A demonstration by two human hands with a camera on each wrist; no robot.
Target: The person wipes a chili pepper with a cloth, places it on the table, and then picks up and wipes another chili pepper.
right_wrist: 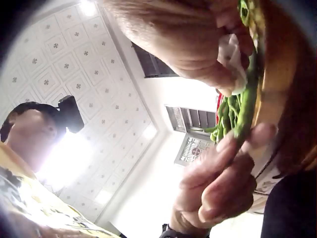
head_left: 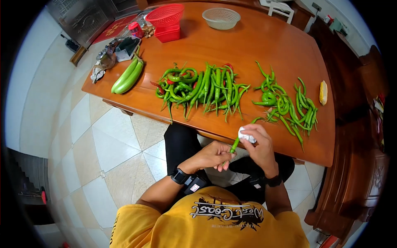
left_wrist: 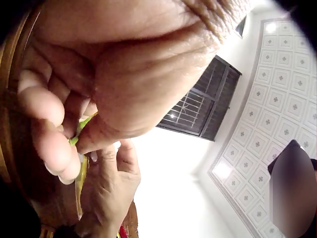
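The fingers (right_wrist: 225, 198) of the left hand (head_left: 211, 156) are curled, and one end of a green pepper (head_left: 235, 145) is pinched between them and the thumb; by those of the right hand (head_left: 261, 146) a white wad (head_left: 247, 135) is pinched and held against the same pepper farther along. Whether the wad is cloth or paper cannot be told. The pepper is held in the air, just off the near edge of the table (head_left: 256, 45). It can be judged light and fairly stiff, smooth enough to slip a little, and liable to snap if bent sharply; it is best taken near the stem end, with the thin tip left unstrained. By count, one pepper and one wad are held. Two heaps are seen on the table, a large heap (head_left: 206, 89) in the middle and a looser heap (head_left: 285, 103) to its right; the pods are too tangled to be counted, though at least three red ones can be picked out in the large heap. Two eggplants (head_left: 133, 76) are laid to the left, and one corn cob (head_left: 323, 93) near the right edge. Toward the far side, one red colander (head_left: 165, 15), one red bin (head_left: 168, 34), one pale basket (head_left: 221, 18) and one red jar (head_left: 135, 29) are counted.
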